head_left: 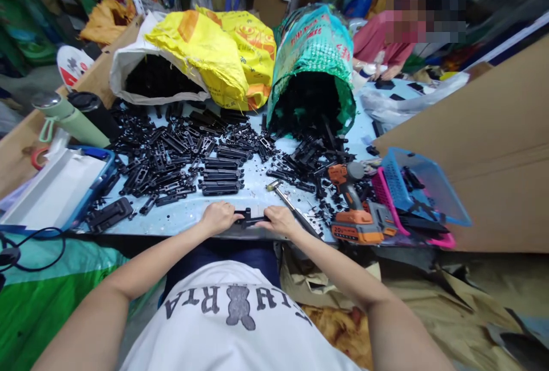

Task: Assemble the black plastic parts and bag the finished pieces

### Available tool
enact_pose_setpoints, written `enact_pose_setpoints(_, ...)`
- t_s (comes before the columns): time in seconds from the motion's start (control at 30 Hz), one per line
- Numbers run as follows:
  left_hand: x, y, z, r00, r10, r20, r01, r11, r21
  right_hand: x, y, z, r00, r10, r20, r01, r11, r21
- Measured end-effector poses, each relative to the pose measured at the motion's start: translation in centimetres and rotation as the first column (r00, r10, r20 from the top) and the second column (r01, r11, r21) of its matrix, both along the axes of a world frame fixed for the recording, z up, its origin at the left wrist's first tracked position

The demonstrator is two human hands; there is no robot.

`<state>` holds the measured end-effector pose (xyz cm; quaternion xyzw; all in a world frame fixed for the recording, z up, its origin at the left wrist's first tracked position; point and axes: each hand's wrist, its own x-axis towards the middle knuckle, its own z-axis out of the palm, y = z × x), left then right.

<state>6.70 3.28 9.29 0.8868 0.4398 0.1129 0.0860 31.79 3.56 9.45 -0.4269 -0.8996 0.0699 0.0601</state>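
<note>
At the table's front edge, my left hand (218, 218) and my right hand (279, 220) hold a black plastic part (247, 218) between them, one hand at each end. The fingers of both hands are closed on it. Just beyond my hands lies a stack of long black parts (221, 176), side by side. A loose heap of black parts (160, 159) spreads to its left, and another heap (306, 156) lies to its right. A hammer (295, 208) rests right of my right hand, its head pointing away from me.
An orange cordless drill (358, 211) stands on the right, beside a blue basket (446, 188). Behind are an open white sack (118, 76), yellow sacks (231, 56) and a green sack (315, 45). Bottles (72, 119) and a blue tray (109, 162) sit left. A person works at the back right.
</note>
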Motion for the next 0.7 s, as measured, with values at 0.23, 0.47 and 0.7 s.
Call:
enact_pose_setpoints(0.23, -0.1, -6.0, 6.8, 0.720, -0.115, 0.684, 0.248, 0.964, -0.099, -2.8, -3.7, 4.2, 0.672, 0.248, -0.698, -0.515, 0.833, -0.200)
enact_pose_setpoints(0.47, 2.1, -6.6, 1.9, 0.742, -0.014, 0.670, -0.104, 0.985, 0.136, -11.6, -3.0, -1.3, 0.487, -0.222, -0.845, 0.251, 0.962, -0.108)
enact_pose_setpoints(0.7, -2.3, 0.4, -3.5, 0.993, 0.099, 0.062, -0.106, 0.987, 0.124, 2.0, 0.9, 1.4, 0.596, -0.451, -0.665, 0.700, 0.697, 0.154)
